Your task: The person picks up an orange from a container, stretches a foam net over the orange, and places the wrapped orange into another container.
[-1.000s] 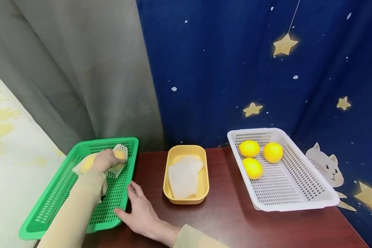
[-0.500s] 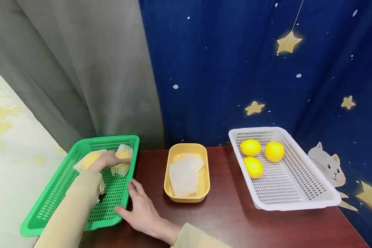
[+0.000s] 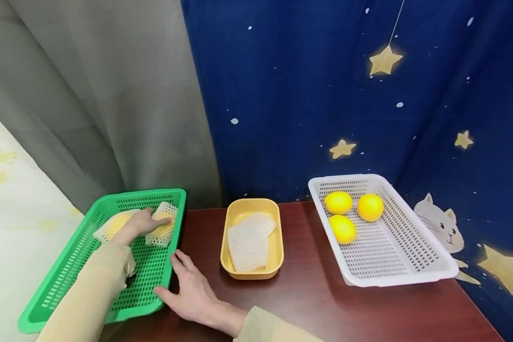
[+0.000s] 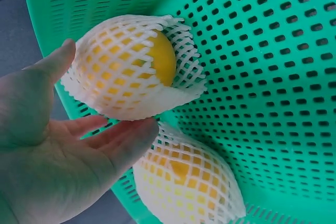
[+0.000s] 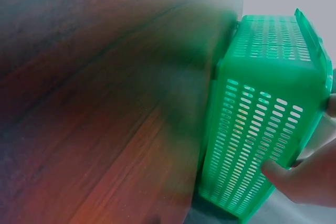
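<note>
In the green basket [image 3: 30,316], two yellow lemon-like fruits sit in white foam nets. My left hand [image 3: 138,223] reaches in between them. In the left wrist view, its thumb and loosely extended fingers lie on either side of the upper netted fruit [image 4: 123,66], whose bare yellow skin shows at the net's opening. The lower netted fruit [image 4: 186,179] lies just beyond the fingertips. My right hand [image 3: 192,289] rests with spread fingers against the basket's right side. In the right wrist view, its thumb [image 5: 281,177] touches the perforated outer wall.
A small yellow tray [image 3: 230,270] in the middle holds loose white foam nets [image 3: 250,242]. On the right, a white basket [image 3: 446,270] contains three bare yellow fruits [image 3: 338,203]. Curtains hang behind the dark wooden table [image 3: 308,304].
The right-hand netted fruit has shifted and turned more upright beside my left hand, whose fingers have loosened around it. My right hand keeps its place at the basket. The head view has swung slightly.
</note>
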The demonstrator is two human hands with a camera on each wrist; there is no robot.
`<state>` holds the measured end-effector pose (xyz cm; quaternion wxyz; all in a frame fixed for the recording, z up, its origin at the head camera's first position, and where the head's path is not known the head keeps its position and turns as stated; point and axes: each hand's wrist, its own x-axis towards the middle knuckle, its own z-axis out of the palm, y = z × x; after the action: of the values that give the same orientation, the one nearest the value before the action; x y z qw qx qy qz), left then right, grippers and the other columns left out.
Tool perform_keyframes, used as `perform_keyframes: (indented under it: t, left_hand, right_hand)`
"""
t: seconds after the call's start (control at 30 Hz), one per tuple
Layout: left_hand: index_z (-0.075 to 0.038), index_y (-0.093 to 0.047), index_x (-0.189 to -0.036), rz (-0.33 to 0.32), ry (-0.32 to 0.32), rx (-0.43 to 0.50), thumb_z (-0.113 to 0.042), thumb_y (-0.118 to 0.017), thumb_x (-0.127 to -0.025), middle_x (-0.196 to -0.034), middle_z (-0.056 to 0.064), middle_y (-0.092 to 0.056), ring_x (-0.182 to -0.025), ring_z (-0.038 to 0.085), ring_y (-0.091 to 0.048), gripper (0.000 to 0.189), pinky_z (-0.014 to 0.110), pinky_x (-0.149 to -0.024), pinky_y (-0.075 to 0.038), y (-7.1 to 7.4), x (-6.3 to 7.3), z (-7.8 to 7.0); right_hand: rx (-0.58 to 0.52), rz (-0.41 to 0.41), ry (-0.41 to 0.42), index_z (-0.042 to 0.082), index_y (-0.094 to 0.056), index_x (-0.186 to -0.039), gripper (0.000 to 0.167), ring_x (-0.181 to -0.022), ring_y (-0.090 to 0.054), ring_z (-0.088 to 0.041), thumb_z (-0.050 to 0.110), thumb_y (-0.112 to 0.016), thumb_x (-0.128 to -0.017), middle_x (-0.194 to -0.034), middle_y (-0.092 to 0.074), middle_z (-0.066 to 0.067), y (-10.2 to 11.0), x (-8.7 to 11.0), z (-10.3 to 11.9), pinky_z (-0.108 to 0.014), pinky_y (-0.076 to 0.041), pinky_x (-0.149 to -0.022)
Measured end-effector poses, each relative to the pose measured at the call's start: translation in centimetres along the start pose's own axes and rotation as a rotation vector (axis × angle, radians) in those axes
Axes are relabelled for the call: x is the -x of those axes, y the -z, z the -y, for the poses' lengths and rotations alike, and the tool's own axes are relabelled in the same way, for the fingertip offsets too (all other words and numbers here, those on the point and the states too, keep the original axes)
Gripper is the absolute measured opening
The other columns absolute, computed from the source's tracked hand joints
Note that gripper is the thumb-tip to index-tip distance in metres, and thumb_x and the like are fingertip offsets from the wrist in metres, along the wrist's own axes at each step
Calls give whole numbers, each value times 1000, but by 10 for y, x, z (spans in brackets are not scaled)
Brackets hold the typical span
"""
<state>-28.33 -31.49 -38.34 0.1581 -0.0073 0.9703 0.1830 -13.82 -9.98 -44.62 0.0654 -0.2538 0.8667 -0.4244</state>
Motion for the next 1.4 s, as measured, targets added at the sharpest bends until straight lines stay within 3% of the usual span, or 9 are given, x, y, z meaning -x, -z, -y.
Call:
perform_keyframes:
  t: [0.33,0.57,0.8,1.07,1.2,1.4]
  left_hand:
    - [18,-17,-159,-276,-56,68,-50,-45,-109,-158,48,-29,-142,65,-35,89,73,-114,-39,0,10,-4]
    - [6,-27,-162,-438,-142,142,-51,-50,-108,-163,38,-34,-149,58,-34,82,73,-118,-35,-8,31,-39]
    - [-2,-36,-162,-508,-220,192,-42,-58,-107,-165,29,-40,-152,49,-39,71,67,-122,-37,-18,61,-82]
    - [-8,-44,-159,-560,-345,264,-39,-63,-105,-162,20,-49,-151,40,-46,65,61,-123,-40,-44,84,-132]
    - [-9,-49,-156,-575,-393,283,-36,-67,-103,-158,17,-54,-145,38,-53,62,59,-120,-45,-54,90,-149]
    - [-8,-52,-154,-557,-418,326,-34,-71,-101,-153,15,-60,-137,34,-62,62,54,-115,-50,-76,89,-170]
  right_hand:
    - [50,-7,89,21,-35,-165,71,-158,-38,-20,54,-55,-105,-174,-31,2,23,11,-7,-38,-46,-122]
    - [192,-70,202,18,-44,-160,65,-159,-38,-23,46,-61,-104,-173,-36,-2,56,29,-18,-44,-44,-124]
    - [214,-136,252,13,-48,-158,65,-159,-39,-27,37,-69,-101,-171,-38,-8,96,44,-31,-47,-45,-123]
    - [326,-286,311,10,-56,-151,62,-151,-50,-33,30,-76,-95,-164,-49,-14,161,65,-54,-51,-50,-118]
    - [363,-333,293,9,-56,-151,65,-150,-50,-35,29,-78,-94,-164,-48,-14,194,75,-59,-51,-51,-117]
    - [419,-349,245,10,-54,-153,67,-154,-45,-36,27,-79,-93,-168,-44,-13,241,84,-65,-56,-45,-120]
